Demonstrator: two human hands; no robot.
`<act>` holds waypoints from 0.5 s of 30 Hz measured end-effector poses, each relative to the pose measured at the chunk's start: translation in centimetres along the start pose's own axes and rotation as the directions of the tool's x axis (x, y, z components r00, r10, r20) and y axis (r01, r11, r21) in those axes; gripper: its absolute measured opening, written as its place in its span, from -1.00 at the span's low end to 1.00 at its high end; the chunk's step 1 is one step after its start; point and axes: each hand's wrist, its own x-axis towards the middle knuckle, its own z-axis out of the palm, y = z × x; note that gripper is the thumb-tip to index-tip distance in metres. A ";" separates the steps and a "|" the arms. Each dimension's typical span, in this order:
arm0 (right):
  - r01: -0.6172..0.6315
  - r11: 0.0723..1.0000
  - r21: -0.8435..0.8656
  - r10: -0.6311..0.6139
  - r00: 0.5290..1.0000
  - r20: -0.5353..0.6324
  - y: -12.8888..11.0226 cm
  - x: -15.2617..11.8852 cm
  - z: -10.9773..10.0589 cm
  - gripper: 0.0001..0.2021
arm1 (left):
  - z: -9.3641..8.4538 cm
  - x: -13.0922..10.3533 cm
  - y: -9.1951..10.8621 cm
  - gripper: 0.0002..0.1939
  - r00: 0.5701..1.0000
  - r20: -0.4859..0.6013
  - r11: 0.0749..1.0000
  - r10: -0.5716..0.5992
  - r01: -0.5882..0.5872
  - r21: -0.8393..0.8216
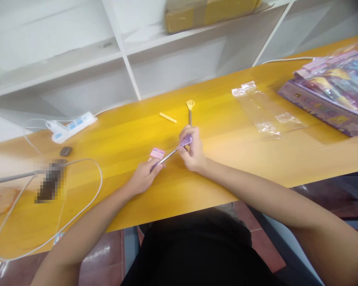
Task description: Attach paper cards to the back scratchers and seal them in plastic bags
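A purple back scratcher with a slim metal rod [169, 155] is stretched between my two hands, slanting up to the right. My left hand [144, 174] is closed around its handle end. At the other end, the fingers of my right hand [193, 153] pinch the purple claw head [185, 141]. Just beyond my left hand lies a small pink card [157, 153], partly covered by the fingers. A yellow-headed back scratcher [190, 105] lies beyond my right hand, which hides its lower end. To its left is a short pale yellow stick [168, 117].
Clear plastic bags [256, 107] lie to the right, beside a purple printed box [322, 105] heaped with packaged items. On the left are a white power strip [74, 127], a looped cable [100, 174] and a small black object [66, 151]. White shelves [128, 75] stand behind the table.
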 end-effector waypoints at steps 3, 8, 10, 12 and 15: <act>-0.004 1.000 -0.027 0.005 1.000 0.021 0.1 -0.1 0.0 -0.70 | 0.0 0.0 -0.1 -0.58 1.000 -0.003 1.000 0.008 -0.008 0.004; -0.004 0.999 -0.036 0.006 0.998 0.061 -0.1 0.0 0.0 -0.68 | 0.1 0.0 0.0 -0.55 1.000 -0.015 1.000 -0.011 0.011 0.000; -0.013 0.999 -0.048 0.017 0.997 0.076 -0.3 0.1 0.0 -0.67 | 0.1 0.0 0.0 -0.55 1.000 -0.018 1.000 -0.015 0.015 -0.004; -0.027 0.997 -0.066 0.033 0.995 0.092 -0.5 0.1 0.1 -0.66 | 0.1 0.0 0.0 -0.56 1.000 -0.023 1.000 -0.010 0.010 -0.007; -0.043 0.995 -0.093 0.054 0.991 0.121 -0.9 0.1 0.1 -0.63 | 0.1 0.0 0.0 -0.57 1.000 -0.030 1.000 0.002 -0.003 -0.019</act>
